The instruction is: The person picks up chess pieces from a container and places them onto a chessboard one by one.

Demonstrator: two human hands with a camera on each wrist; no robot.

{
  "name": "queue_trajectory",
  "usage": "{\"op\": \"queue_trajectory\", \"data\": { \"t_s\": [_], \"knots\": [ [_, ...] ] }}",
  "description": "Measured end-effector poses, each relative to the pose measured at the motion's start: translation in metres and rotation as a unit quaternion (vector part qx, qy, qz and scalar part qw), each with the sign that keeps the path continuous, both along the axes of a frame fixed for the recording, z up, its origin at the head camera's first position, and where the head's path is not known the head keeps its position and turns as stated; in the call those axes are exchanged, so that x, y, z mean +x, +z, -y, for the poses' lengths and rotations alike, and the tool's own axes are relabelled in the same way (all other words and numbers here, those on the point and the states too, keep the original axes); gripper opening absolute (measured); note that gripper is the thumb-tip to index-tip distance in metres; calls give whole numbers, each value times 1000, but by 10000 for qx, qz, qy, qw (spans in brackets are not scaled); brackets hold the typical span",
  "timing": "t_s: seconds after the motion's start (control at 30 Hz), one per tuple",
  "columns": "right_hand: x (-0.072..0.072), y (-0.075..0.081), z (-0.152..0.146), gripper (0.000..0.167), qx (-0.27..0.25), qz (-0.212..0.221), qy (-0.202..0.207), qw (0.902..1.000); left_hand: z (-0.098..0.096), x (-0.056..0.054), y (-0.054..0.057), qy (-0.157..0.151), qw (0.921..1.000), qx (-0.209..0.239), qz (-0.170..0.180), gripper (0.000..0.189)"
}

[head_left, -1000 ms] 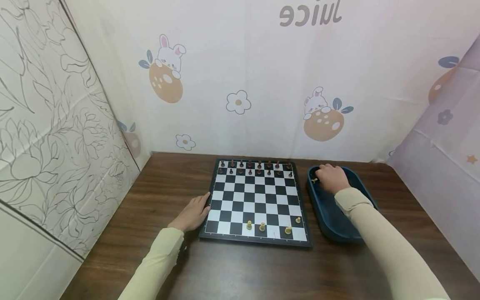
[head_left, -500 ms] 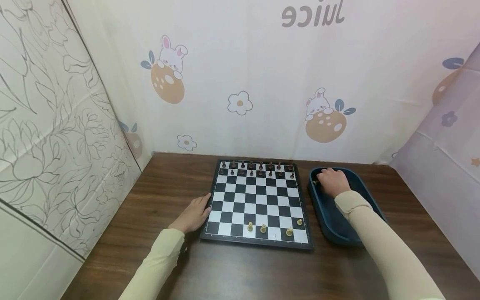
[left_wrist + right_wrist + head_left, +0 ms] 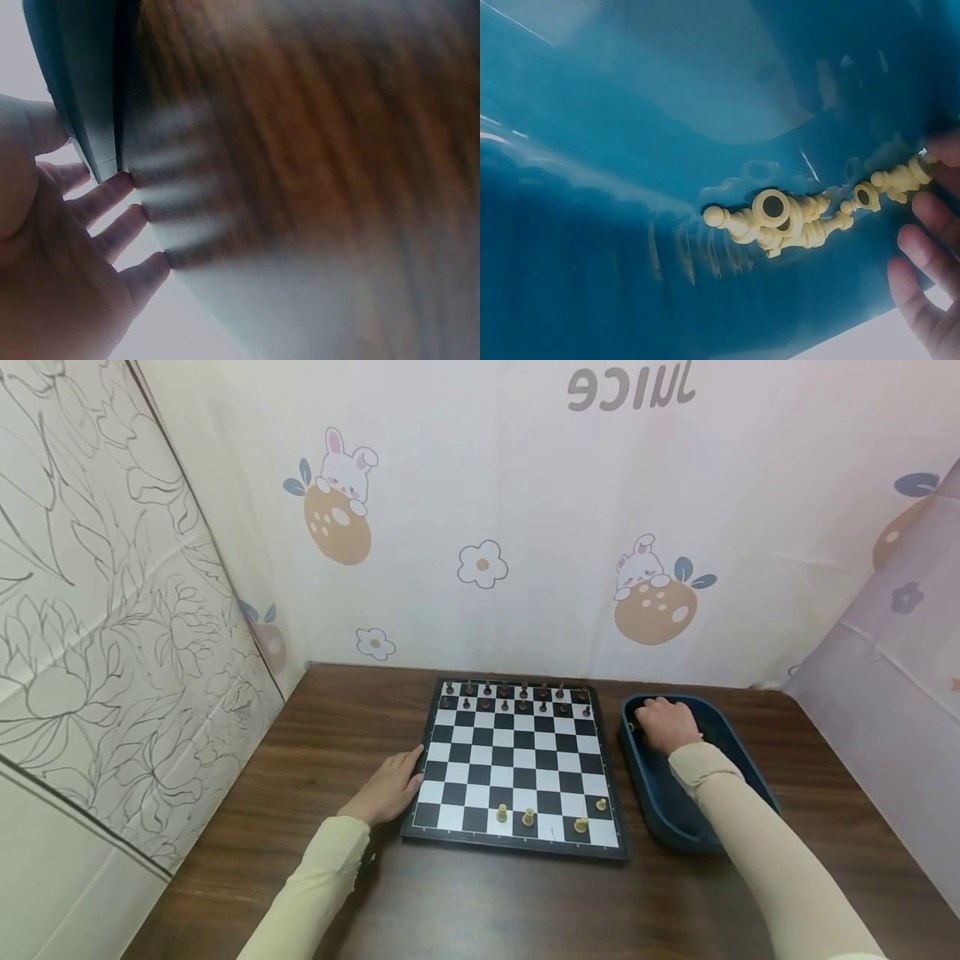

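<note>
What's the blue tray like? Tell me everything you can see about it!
The tray is deep blue, longer than wide, with rounded corners and raised walls. It looks like smooth, shiny plastic. It stands upright on the brown table, right of the chessboard but not touching it. Pale yellow chess pieces lie inside toward its far end. The person's right grip is in there too; I can't tell if it touches the tray. A sleeve hides part of the near side.

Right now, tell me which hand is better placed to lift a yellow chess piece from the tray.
Likely the right hand: it is inside the blue tray, fingertips near yellow chess pieces; the left hand is across the chessboard, at its left edge.
</note>
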State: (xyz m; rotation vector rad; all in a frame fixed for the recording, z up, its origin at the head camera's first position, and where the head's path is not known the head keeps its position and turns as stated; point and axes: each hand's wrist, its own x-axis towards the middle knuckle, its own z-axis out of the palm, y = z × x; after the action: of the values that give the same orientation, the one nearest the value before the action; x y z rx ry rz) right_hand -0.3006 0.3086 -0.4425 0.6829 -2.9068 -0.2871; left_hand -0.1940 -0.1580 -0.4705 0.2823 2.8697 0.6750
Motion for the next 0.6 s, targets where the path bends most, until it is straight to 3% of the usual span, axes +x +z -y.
{"op": "queue_trajectory", "data": {
  "t_s": [0.6],
  "knots": [
    [-3,-3,-3,6,-128,7,-71,9999,0,-1,0,-96,9999,47,-110,56]
  ]
}}
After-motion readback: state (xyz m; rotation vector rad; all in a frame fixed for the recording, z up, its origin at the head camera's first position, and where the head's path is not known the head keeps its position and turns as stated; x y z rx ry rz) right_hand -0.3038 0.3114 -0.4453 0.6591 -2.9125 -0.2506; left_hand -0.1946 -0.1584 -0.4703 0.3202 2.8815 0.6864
